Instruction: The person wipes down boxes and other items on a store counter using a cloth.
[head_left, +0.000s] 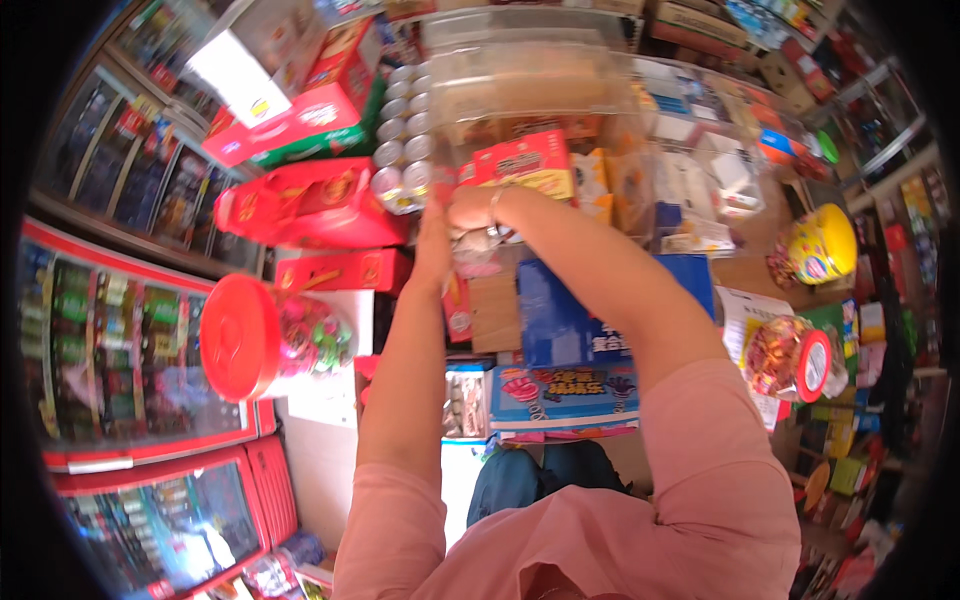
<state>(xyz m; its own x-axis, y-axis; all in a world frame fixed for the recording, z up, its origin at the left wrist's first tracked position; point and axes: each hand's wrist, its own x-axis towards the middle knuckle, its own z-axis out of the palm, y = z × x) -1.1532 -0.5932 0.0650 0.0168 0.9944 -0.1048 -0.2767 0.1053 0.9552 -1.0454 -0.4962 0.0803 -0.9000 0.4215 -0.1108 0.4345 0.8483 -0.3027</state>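
My left hand (433, 238) reaches forward beside a stack of cans (401, 142). Its fingers look straight, and whatever it may touch is hidden. My right hand (474, 208), with a bracelet (494, 210) at the wrist, is curled close to the left one, fingers turned away from view. Just beyond the right hand, a red and yellow carton (525, 161) sits inside a clear plastic bin (630, 142). Whether the right fingers grip anything cannot be seen. Below the hands are a blue box (559, 315) and a brown wooden or cardboard surface (495, 313).
To the left stand a red gift bag (315, 202) and a red-lidded candy jar (240, 337), with red-framed drinks coolers (142, 300) behind. On the right are a yellow-lidded jar (825, 244) and another candy jar (784, 358). A light-blue printed carton (566, 397) lies near my knees.
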